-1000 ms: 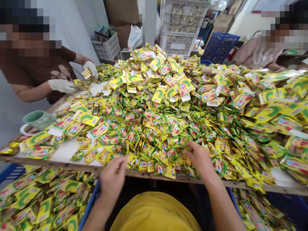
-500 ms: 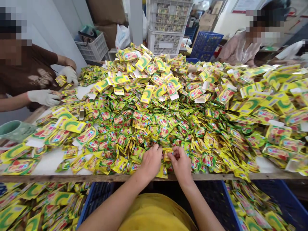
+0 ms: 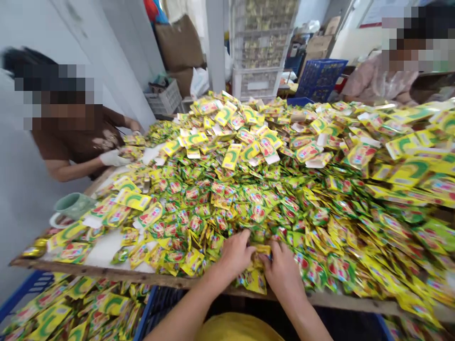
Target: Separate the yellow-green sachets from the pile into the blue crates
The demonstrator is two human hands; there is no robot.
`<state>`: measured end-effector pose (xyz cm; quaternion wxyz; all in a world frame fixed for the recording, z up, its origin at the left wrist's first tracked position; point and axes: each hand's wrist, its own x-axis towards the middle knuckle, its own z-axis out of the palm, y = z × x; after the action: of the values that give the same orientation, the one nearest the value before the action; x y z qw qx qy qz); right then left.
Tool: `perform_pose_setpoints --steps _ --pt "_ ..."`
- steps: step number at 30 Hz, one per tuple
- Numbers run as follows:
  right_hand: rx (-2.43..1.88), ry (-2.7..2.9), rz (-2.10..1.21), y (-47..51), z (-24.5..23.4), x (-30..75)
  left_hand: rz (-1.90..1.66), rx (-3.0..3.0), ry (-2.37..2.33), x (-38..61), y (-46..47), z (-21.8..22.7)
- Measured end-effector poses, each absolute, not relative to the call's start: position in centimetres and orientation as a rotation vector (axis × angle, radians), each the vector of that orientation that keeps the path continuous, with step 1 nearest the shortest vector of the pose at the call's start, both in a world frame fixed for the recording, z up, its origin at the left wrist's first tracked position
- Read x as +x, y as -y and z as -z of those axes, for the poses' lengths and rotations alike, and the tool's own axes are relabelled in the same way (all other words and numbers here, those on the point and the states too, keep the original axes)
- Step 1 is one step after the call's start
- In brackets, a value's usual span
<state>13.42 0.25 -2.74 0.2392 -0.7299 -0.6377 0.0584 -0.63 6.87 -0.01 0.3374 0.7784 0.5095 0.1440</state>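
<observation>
- A small yellow packet point(image 3: 263, 249) is between the person's two hands, just over the near edge of the heap and close to the tabletop's wooden front edge.
- Its long axis appears to run from left to right, roughly along that front edge, with one end toward each hand; fingers cover both ends, so its exact tilt cannot be told.
- The left hand point(image 3: 234, 253) is at the packet's left end, its thumb pointing right toward it; whether its fingers are clamped or only resting there cannot be told.
- The right hand point(image 3: 284, 271) has its thumb over the packet's right end and its other fingers curled close, pinching it.
- Below the hands, another yellow packet point(image 3: 256, 282) lies at the front edge of the tabletop point(image 3: 106, 248).
- Around the hands spreads a heap of green and yellow packets point(image 3: 194, 225), pointing every which way.
- Behind the smaller packets, flat yellow cartons are piled; one carton point(image 3: 232, 156) has its long axis running away from the person, leaning slightly right at the top.
- Near the left side, another carton point(image 3: 134, 200) lies nearly crosswise, its right end a little nearer the person.
- A green mug point(image 3: 74, 207) stands at the tabletop's left end, its handle toward the left.
- Beyond it, a co-worker in a brown shirt point(image 3: 64, 147) has a white-gloved hand point(image 3: 115, 158) beside more packets.
- Below the tabletop at left, a blue crate point(image 3: 146, 312) holds cartons.
</observation>
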Motion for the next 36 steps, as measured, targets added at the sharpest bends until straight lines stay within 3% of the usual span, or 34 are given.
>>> perform_pose_setpoints --steps 4,10,18,24,28,32,36 --pt "-1.751 1.78 -0.102 0.1 3.4 12.9 -0.737 1.507 -1.195 -1.8 -9.5 -1.4" --pt "-1.524 1.8 -0.171 -0.1 1.3 13.2 -1.264 1.754 -1.434 -2.5 -20.5 -6.8" --pt "-1.686 1.489 -0.468 0.2 2.3 16.4 -1.28 1.782 -1.545 1.9 -30.5 -8.9" --pt "-1.583 0.875 -0.896 -0.5 1.8 17.7 -1.293 1.674 -1.519 -3.3 -24.6 -9.2" --pt "-1.304 0.628 -1.058 -2.0 0.0 17.3 -1.005 1.566 -1.159 -5.6 -14.7 -7.2" --pt "-1.279 0.767 -0.866 -3.2 -2.5 15.7 -0.863 1.542 -1.153 -4.1 -7.1 -3.4" --pt "-1.367 1.286 -0.517 -3.3 -4.1 13.9 -0.888 1.529 -1.135 -2.6 -5.2 -1.2"
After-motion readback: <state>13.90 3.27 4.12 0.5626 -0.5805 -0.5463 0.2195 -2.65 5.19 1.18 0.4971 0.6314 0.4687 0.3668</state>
